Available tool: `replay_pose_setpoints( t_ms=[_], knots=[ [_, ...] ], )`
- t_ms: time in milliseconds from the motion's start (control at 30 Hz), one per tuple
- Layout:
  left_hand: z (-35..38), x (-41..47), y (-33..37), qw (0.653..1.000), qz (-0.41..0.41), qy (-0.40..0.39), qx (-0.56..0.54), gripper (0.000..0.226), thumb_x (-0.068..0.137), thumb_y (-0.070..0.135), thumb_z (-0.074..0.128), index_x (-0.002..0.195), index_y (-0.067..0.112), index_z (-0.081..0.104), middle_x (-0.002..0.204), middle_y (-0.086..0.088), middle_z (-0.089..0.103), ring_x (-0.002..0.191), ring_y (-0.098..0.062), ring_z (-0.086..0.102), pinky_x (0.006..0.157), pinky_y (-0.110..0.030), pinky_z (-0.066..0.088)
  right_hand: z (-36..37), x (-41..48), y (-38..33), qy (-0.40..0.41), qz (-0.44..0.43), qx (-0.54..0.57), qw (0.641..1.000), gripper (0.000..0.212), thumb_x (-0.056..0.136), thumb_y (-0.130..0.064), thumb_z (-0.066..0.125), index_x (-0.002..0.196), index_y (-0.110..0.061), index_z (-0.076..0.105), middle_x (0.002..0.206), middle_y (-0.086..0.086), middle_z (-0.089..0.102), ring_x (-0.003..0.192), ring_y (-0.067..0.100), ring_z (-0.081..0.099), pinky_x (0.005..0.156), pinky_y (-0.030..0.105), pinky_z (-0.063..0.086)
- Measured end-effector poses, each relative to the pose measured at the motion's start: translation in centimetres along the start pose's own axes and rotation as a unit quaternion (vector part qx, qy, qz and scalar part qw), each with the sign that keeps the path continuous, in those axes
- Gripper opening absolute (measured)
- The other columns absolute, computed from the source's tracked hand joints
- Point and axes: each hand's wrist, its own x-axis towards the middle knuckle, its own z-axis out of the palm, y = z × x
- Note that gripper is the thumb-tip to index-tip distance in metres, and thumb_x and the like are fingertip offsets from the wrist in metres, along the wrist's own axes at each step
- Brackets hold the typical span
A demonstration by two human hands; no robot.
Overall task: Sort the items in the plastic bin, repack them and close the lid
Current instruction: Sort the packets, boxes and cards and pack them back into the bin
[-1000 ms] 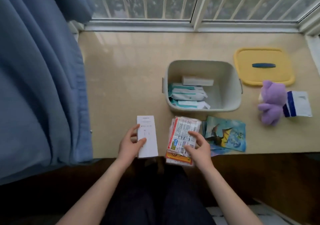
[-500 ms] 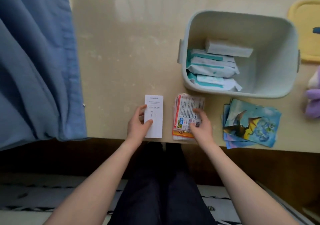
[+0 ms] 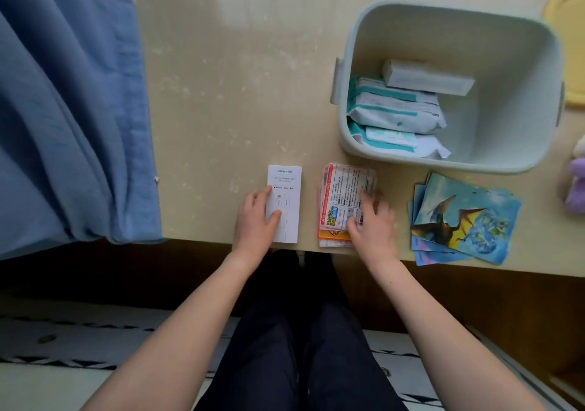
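Little has shifted: left hand (image 3: 254, 220) flat on white box (image 3: 289, 189), right hand (image 3: 372, 224) spread over packets (image 3: 343, 186), neither gripping; sorting underway, loading the bin (image 3: 512, 110) likely next.

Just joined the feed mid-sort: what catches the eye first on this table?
The pale plastic bin sits at upper right, lid off, with teal-and-white packs and a white carton stacked on its left side. At the near edge, the left hand rests on a white cable box, and the right hand presses a stack of printed packets, with fanned dragon cards to their right. A blue curtain fills the left.
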Motion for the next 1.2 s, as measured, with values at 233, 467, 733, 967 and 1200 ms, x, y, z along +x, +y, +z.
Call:
replay_pose_setpoints(
  t_ms=[233, 467, 733, 967, 1200],
  knots=[
    [-6.8, -3.5, 5.0, 0.98, 0.153, 0.03, 0.122, 0.046, 0.095, 0.03, 0.049, 0.138, 0.014, 0.046, 0.13, -0.006, 0.054, 0.116, -0.023, 0.049, 0.098, -0.037, 0.042, -7.0, -4.8, -2.5, 0.138, -0.099, 0.006, 0.985, 0.051, 0.091, -0.029, 0.056, 0.137, -0.01, 0.049, 0.136, 0.012, 0.053, 0.127, 0.028, 0.045, 0.107, 0.041, 0.04],
    [-13.3, -8.0, 10.6, 0.931, 0.323, 0.097, 0.137, 0.05, 0.092, 0.037, 0.037, 0.129, 0.009, 0.058, 0.115, -0.007, 0.065, 0.104, -0.025, 0.059, 0.088, -0.037, 0.048, -15.3, -10.8, -4.7, 0.3, -0.133, 0.02, 0.944, 0.047, 0.088, -0.02, 0.064, 0.132, -0.005, 0.055, 0.128, 0.011, 0.059, 0.123, 0.025, 0.05, 0.109, 0.039, 0.04],
    [-12.3, -6.9, 14.9, 0.93, 0.339, 0.067, 0.126, 0.054, 0.088, 0.041, 0.038, 0.129, 0.012, 0.057, 0.113, -0.004, 0.064, 0.104, -0.024, 0.058, 0.087, -0.033, 0.047, -18.3, -10.5, -0.6, 0.326, -0.1, 0.05, 0.939, 0.047, 0.088, -0.018, 0.064, 0.133, -0.008, 0.052, 0.128, 0.013, 0.055, 0.122, 0.026, 0.048, 0.104, 0.042, 0.044],
    [-7.9, -3.3, 21.0, 0.936, 0.331, 0.044, 0.108, 0.046, 0.09, 0.017, 0.062, 0.134, 0.01, 0.052, 0.124, -0.007, 0.059, 0.109, -0.024, 0.058, 0.086, -0.033, 0.047, -21.6, -5.0, 3.8, 0.298, -0.1, 0.077, 0.946, 0.048, 0.088, -0.015, 0.065, 0.134, -0.007, 0.052, 0.13, 0.016, 0.053, 0.122, 0.029, 0.049, 0.1, 0.04, 0.045],
    [-3.0, 3.2, 25.4, 0.958, 0.265, 0.008, 0.111, 0.058, 0.089, 0.024, 0.064, 0.141, 0.011, 0.042, 0.136, -0.006, 0.049, 0.123, -0.021, 0.046, 0.1, -0.03, 0.039, -23.1, 3.7, 7.2, 0.253, -0.137, 0.072, 0.955, 0.049, 0.088, -0.014, 0.063, 0.135, -0.004, 0.051, 0.132, 0.02, 0.053, 0.122, 0.034, 0.05, 0.102, 0.042, 0.042]
  ],
)
